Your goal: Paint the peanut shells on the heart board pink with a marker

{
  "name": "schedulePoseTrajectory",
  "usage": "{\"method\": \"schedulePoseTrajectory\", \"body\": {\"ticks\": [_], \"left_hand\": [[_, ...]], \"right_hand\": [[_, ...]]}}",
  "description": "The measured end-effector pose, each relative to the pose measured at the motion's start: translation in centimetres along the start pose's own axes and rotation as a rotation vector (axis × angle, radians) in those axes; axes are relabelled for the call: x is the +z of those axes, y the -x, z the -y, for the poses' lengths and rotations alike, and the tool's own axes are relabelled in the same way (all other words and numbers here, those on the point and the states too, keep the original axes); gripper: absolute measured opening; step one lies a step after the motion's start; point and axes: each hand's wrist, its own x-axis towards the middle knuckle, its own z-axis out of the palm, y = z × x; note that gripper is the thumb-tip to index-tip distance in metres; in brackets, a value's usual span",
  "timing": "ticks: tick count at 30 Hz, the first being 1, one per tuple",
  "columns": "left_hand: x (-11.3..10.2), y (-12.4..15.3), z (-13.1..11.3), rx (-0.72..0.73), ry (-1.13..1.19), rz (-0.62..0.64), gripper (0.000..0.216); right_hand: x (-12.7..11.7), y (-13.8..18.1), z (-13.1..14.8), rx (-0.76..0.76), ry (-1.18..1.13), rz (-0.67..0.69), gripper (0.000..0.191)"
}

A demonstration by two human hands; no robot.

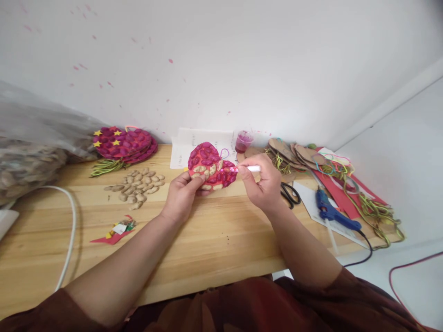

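Note:
My left hand (185, 191) grips the lower left edge of a red heart-shaped piece (208, 159) covered with peanuts, holding it above the table. Many of its peanuts are magenta; several in the middle and along the lower edge are plain tan. In my right hand (261, 180) is a paintbrush (254, 168) with a white handle. Its magenta-stained tip touches or nearly touches the peanuts on the right half of the heart. A clear plastic cup of magenta paint (243, 142) stands behind, near the wall.
Loose peanuts (138, 184) lie to the left, near finished-looking magenta hearts (126, 144) and a bag of peanuts (27, 170). Red and gold scraps (117, 230) lie nearer. On the right are black-handled scissors (291, 196), a blue glue gun (334, 214), cardboard pieces (287, 152) and green cord (375, 212).

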Motion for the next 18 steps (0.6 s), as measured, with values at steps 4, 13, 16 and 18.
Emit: {"method": "schedulePoseTrajectory", "body": {"ticks": [4,13,16,18], "left_hand": [[0.00,0.01,0.03,-0.003,-0.004,0.022,0.036],[-0.04,0.01,0.09,-0.032,0.036,0.004,0.037],[-0.04,-0.14,0.14,-0.040,0.050,-0.021,0.035],[-0.03,-0.23,0.14,-0.037,0.065,-0.034,0.035]], "right_hand": [[-0.06,0.09,-0.48,0.073,-0.012,-0.066,0.009],[-0.05,0.02,-0.43,-0.001,0.000,-0.065,0.006],[0.10,0.05,-0.05,-0.043,0.020,-0.018,0.006],[0.17,0.10,0.14,-0.073,0.016,0.005,0.006]]}}
